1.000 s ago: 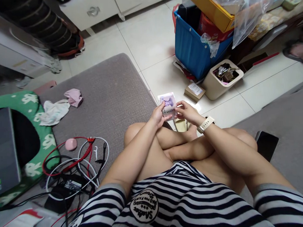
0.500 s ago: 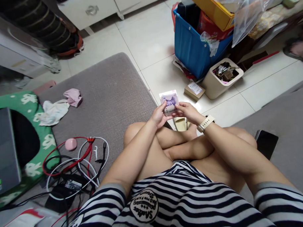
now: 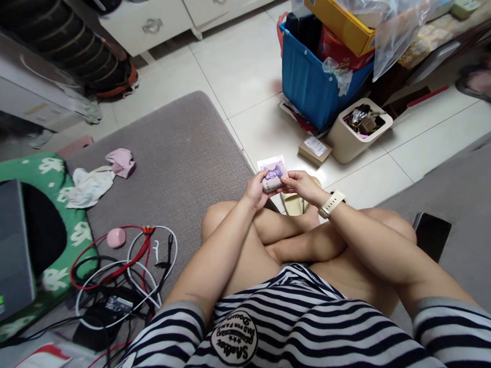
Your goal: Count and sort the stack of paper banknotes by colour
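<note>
A small stack of purple banknotes [image 3: 274, 173] is held above my crossed legs, the top one showing a portrait. My left hand [image 3: 256, 191] grips the stack from its left side, thumb lying on the face. On the right edge, my right hand [image 3: 304, 186] pinches the notes between thumb and fingers. A pale edge sticks out behind the top note; how many notes there are I cannot tell. A cream watch strap [image 3: 332, 204] circles my right wrist.
Tangled red, white and black cables [image 3: 141, 271] lie at the left by a laptop [image 3: 5, 251] on a green cushion [image 3: 80, 232]. A black phone [image 3: 432, 236] rests on the right. Beyond are a blue bin [image 3: 303, 73], a cream waste bin [image 3: 347, 136] and a small carton [image 3: 314, 150].
The view has tilted slightly, so the surroundings sit a little lower. Both hands keep hold of the banknotes, and the right fingers have shifted a little along the edge.
</note>
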`<move>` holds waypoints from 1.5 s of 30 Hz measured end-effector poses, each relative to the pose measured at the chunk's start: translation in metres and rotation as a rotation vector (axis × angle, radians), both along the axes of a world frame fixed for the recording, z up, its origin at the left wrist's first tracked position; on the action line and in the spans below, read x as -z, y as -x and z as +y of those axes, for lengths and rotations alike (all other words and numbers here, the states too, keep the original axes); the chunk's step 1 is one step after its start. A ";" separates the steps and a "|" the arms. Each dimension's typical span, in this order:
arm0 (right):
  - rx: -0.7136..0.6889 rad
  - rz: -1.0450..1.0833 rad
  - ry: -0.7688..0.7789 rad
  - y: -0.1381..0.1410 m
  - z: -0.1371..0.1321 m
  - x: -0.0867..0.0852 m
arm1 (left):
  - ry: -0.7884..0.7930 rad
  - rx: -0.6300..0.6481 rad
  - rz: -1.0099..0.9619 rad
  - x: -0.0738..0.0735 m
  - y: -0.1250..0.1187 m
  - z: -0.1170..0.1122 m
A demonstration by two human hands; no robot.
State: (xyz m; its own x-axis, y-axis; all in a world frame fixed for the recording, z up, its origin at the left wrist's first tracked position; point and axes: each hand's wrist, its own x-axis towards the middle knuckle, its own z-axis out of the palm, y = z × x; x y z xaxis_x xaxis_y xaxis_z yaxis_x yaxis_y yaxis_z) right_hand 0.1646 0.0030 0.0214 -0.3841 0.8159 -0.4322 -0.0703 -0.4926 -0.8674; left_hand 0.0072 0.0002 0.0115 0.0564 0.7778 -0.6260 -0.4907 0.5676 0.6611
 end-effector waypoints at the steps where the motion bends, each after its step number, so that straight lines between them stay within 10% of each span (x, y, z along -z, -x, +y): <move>1: -0.003 -0.001 -0.004 0.000 0.000 0.000 | -0.021 -0.025 0.033 0.001 -0.001 0.000; 21: 0.135 0.070 0.026 0.000 -0.004 0.011 | -0.164 0.206 0.135 0.010 -0.004 -0.015; 30: 0.075 -0.448 -0.374 -0.004 -0.016 0.037 | -0.143 0.351 0.327 0.036 0.004 -0.023; 45: 0.135 -0.287 -0.231 0.014 -0.030 0.048 | -0.340 0.422 0.651 0.042 0.012 -0.022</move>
